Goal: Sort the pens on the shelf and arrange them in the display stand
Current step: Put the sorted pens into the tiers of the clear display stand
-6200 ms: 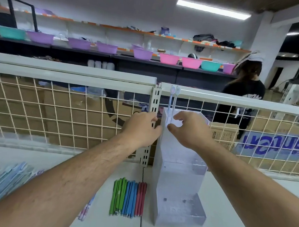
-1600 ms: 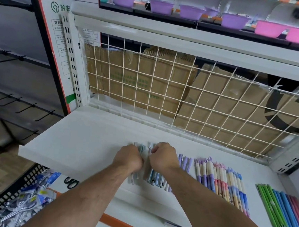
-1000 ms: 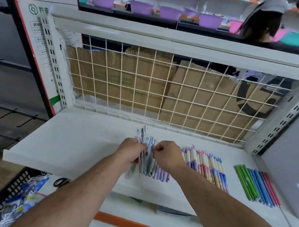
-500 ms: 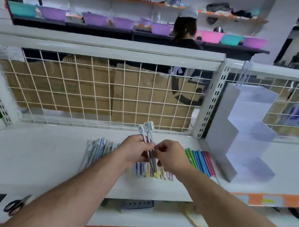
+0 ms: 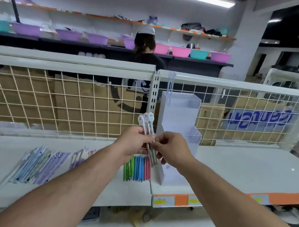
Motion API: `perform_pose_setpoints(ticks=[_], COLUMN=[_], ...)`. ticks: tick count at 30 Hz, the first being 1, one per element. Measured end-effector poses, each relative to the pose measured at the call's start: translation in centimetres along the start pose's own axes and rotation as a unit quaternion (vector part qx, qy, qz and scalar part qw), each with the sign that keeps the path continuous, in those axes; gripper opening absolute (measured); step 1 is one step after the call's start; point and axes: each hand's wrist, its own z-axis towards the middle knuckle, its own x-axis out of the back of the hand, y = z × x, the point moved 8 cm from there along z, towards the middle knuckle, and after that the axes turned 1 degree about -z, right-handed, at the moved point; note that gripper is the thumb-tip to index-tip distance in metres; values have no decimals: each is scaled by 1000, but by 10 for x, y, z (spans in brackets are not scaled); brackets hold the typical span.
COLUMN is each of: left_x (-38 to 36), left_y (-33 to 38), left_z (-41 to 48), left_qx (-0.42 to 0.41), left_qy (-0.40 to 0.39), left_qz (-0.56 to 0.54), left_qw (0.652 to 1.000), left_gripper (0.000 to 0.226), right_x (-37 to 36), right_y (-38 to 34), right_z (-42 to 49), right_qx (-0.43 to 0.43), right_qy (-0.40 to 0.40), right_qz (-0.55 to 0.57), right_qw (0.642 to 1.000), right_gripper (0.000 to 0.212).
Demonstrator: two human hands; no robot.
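I see left hand (image 5: 135, 142) fingers curled round white-capped pens (image 5: 146, 122), upright; right hand (image 5: 173, 149) pinches same bundle, near display stand (image 5: 179, 114) on shelf (image 5: 248, 167).

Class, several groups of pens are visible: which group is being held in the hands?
The white-capped pens, caps up, gripped by the left hand and right hand. The green, blue and pink pens and the pastel pens lie flat on the shelf.

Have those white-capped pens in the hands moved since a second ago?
Yes. The white-capped pens have left the shelf and travelled right, now beside the display stand.
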Motion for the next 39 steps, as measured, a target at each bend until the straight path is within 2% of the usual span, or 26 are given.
perform_pose_setpoints(ticks=[11,18,25,32,39], left_x=[-44,-64,-69,-71,-62], left_y=[66,79,86,75,75], left_z=[82,133,161,166,161], left_qx=[-59,-101,-115,-97,-87], left_qy=[-28,-61,-32,2,45], left_qz=[56,120,128,168,175], left_qw=[996,986,984,981,980], left_gripper=[4,3,10,5,7], right_x=[79,106,121,159,168], right_y=[-13,-16,-26,-54,-60], right_z=[76,127,170,214,249], right_qx=[23,37,71,118,110], right_qy=[65,74,41,56,73], right_qz=[93,59,3,25,85], right_qw=[993,995,997,991,988], right_gripper=[8,5,12,13,17])
